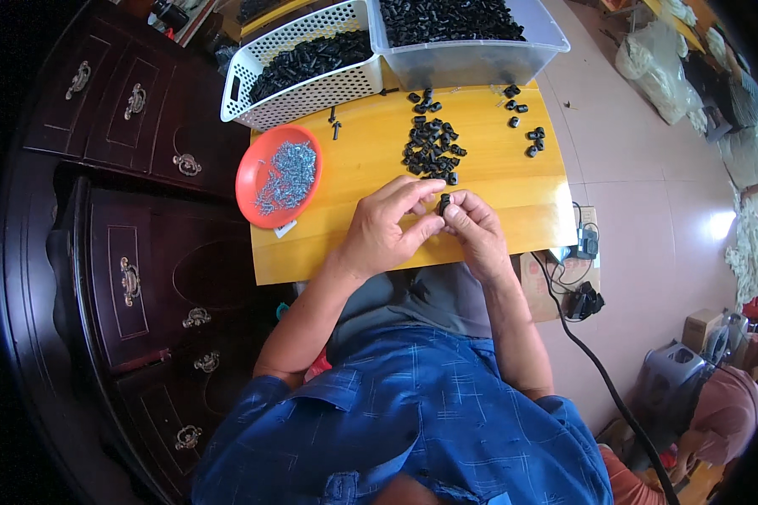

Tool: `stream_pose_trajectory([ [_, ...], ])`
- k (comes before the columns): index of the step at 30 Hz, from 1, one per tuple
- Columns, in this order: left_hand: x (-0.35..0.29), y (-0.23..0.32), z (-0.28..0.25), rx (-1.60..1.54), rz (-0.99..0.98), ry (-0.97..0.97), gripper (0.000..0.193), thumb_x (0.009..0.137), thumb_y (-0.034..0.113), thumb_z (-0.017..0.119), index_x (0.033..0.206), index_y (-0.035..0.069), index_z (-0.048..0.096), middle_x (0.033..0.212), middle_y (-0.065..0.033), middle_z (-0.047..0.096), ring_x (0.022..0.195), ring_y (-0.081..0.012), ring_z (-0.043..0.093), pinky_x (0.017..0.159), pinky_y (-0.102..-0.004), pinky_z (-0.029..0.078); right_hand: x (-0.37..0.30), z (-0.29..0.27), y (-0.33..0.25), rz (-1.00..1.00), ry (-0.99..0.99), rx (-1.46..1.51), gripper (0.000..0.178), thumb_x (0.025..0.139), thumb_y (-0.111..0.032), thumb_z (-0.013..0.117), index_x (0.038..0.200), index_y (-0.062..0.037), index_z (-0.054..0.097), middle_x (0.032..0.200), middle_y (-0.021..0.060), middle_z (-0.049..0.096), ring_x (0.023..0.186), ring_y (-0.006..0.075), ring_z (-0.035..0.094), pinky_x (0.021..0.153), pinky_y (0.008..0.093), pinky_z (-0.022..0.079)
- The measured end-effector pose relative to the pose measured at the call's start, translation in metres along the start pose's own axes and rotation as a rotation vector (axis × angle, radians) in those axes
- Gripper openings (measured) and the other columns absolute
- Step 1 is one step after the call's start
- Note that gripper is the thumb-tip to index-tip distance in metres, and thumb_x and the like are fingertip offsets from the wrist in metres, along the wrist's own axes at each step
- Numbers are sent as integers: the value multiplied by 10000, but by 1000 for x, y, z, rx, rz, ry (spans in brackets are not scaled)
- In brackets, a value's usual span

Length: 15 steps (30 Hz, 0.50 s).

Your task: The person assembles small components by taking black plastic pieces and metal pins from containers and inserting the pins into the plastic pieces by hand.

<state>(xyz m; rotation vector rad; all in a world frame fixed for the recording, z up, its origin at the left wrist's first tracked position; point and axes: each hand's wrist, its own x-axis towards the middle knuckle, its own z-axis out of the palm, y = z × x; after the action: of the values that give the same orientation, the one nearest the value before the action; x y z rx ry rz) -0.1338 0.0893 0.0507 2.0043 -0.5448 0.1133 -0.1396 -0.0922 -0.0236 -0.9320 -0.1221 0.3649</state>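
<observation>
Near the table's front edge, both my hands meet around a small black plastic part (445, 202). My right hand (477, 234) pinches it between thumb and forefinger. My left hand (389, 220) has its forefinger at the far end of the part and its thumb at the near end, with the other fingers curled. Just beyond my fingertips lies a loose pile of similar black plastic parts (431, 150). To the left of my left hand, a red-orange bowl (246, 181) holds many small silvery screws (290, 175).
A white perforated basket (312, 94) and a clear plastic bin (480, 63), both full of black pieces, stand at the table's far side. Several black parts (536, 141) lie on the right. Dark drawers (135, 278) flank the left; a black cable (594, 358) crosses the floor.
</observation>
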Motion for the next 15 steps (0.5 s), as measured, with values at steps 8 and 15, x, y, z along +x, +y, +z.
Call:
stream_pose_trajectory([
  [8,0,-3,8,345,178,30,403,751,34,816,1133,26,687,1055,-136,685,906,-294,705,777,-362,583,-6,5,-2,-8,40,-17,154,1031,-163,590,1044,-31,669,1035,30,698,942,95,617,900,257,475],
  [15,-3,-16,3,181,173,109,345,759,34,825,1079,11,698,969,-134,705,819,-261,704,734,-332,575,-3,-4,-7,-15,96,51,278,1061,-269,547,1026,-34,691,1019,51,717,891,104,621,823,255,475],
])
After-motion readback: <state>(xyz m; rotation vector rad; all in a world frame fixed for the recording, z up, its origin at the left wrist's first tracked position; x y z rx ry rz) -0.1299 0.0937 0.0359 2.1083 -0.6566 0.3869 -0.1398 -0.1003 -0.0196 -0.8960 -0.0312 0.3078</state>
